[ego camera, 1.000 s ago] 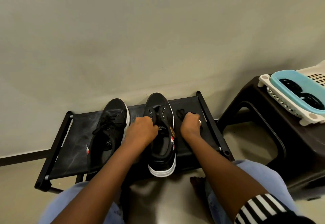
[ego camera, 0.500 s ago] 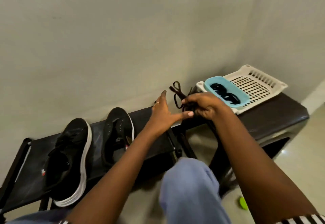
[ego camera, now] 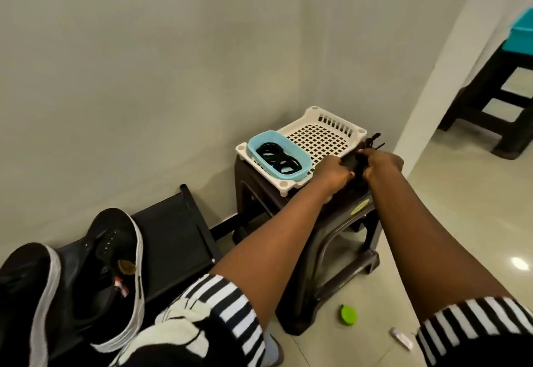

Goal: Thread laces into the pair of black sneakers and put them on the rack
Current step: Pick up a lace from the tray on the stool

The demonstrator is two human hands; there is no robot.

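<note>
Two hands over stool [ego camera: 340, 222]: left hand [ego camera: 334, 174], right hand [ego camera: 380, 164], fingers curled, pinching black lace bundle [ego camera: 372, 143] between them.

Both arms extended forward, bare forearms converging, striped sleeves at upper arms. Left hand [ego camera: 336, 174] back up, fingers curled, fingertips pinching bundled black lace [ego camera: 357, 162] at its left side. Right hand [ego camera: 380, 163] just beside, knuckles up, fingers curled round same bundle from right. Hands nearly touching, bundle clamped between them. Loose lace ends sticking out beyond right hand's knuckles, away from body. Wrists roughly level, slightly bent down. Thumbs hidden under fingers; exact grip points not visible.
</note>
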